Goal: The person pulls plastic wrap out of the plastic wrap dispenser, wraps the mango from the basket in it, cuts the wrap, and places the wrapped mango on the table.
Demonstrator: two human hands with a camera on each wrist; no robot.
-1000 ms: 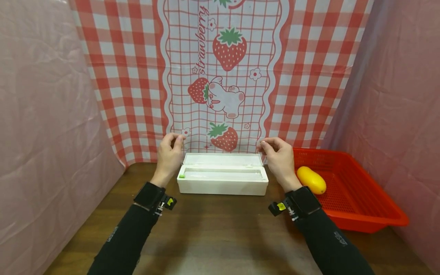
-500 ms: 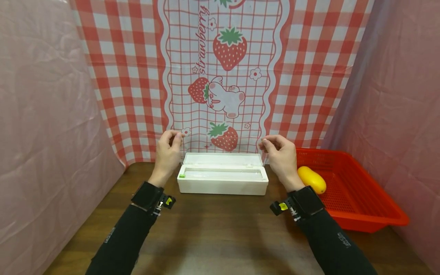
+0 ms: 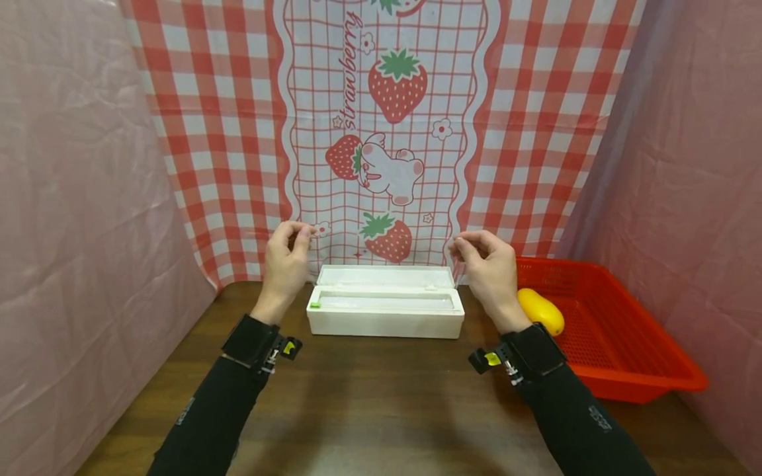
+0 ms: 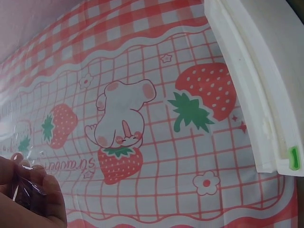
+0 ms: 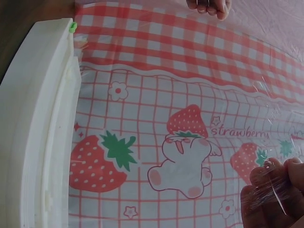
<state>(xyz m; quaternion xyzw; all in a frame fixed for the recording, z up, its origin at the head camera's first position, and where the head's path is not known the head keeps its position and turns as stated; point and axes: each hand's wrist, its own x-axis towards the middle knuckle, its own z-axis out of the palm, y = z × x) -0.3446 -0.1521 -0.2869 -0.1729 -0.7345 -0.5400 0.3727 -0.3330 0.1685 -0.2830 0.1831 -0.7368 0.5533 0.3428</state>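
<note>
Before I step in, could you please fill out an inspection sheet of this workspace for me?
Surface: brown wood-grain tabletop.
Job's things: white box with its lid raised; clear film, outline hard to make out.
Clutter: red basket to the right of the box, holding a yellow, oblong, fruit-like item.
Hands: left hand and right hand both pinch the film, each raised near its own end of the box.
Cables: nothing seen.
Surroundings: strawberry-print cloth behind the box; pink drapes on both sides.
</note>
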